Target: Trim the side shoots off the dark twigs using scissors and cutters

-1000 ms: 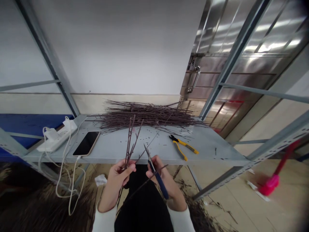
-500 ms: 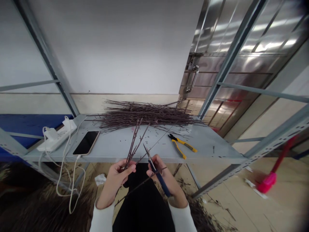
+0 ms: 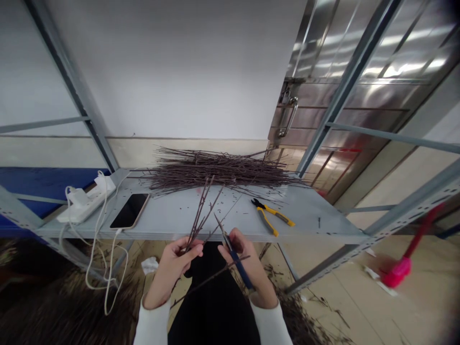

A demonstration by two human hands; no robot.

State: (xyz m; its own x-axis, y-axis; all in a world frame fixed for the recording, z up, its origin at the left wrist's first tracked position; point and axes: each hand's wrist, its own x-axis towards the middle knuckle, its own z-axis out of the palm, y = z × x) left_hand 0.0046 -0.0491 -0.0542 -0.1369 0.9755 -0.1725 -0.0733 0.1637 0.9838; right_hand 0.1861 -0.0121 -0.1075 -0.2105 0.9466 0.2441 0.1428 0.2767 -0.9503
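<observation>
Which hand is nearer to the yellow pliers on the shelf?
Right. The right hand sits just in front of the shelf edge, below and left of the yellow pliers; the left hand is farther away, beyond the right hand.

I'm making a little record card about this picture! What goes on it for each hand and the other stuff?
Left hand: holds a forked twig
Right hand: holds blue-handled scissors
On the metal shelf: pile of twigs, pliers, phone, power strip
Behind: steel door
</observation>
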